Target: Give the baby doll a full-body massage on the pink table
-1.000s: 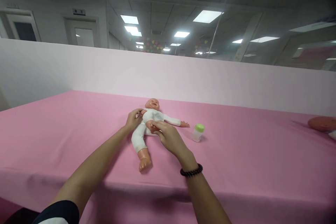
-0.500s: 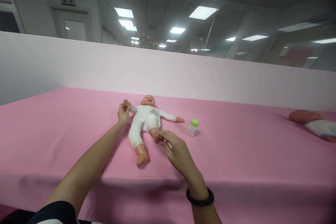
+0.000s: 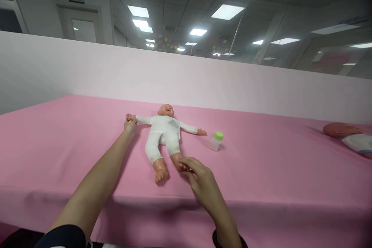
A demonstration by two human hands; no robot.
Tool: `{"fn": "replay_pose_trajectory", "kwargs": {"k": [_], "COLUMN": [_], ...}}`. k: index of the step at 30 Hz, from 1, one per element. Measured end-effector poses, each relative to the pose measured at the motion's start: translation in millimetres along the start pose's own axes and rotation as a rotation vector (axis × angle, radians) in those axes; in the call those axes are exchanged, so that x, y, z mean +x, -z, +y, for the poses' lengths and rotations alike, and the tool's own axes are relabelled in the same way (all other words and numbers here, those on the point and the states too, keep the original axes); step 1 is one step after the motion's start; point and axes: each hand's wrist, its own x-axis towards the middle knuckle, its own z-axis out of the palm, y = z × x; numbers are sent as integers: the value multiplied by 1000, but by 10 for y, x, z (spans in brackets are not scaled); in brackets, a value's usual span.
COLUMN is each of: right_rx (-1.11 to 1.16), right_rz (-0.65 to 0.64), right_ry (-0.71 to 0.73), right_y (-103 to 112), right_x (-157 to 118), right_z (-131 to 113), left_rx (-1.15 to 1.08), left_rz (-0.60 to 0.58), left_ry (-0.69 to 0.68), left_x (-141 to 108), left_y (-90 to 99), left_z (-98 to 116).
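Note:
A baby doll (image 3: 165, 130) with a white cloth body lies face up, its head away from me, on a pink-covered table (image 3: 261, 170). My left hand (image 3: 130, 127) is closed on the doll's hand at the left, with that arm stretched out sideways. Between thumb and fingers, my right hand (image 3: 200, 176) pinches the doll's foot at the right; the toes are partly hidden. The doll's other leg lies free on the cloth. Just beyond its free hand stands a small clear bottle (image 3: 215, 143) with a green cap.
A second doll (image 3: 345, 133) lies at the far right, cut off by the picture's edge. Along the table's back runs a low white wall (image 3: 186, 79) with glass above it. The pink cloth hangs over the table's front edge.
The doll's left-side arm has been drawn outward by my left hand. My right hand has brought the held leg down towards me, so it lies straighter.

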Motion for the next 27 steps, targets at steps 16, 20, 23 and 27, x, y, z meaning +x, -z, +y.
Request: {"fn": "replay_pose_trajectory", "kwargs": {"k": [16,20,23,27], "right_rx": [-28,-10,-20,-57], "right_rz": [29,-31,-57,-17], "right_ry": [126,36,-34,-21], "right_y": [-218,-43,48,42], "right_x": [794,246,-122,-139], "right_z": [-218,-167,-37,19], "left_rx": [297,74,21,1], "left_rz": [-403,-20,72,71], "left_ry": [-581,-88,124,126], "left_x": [-603,-252,-72,-119], "left_y": [-190,-67,8,-33], "left_z": [272,137,54,73]}}
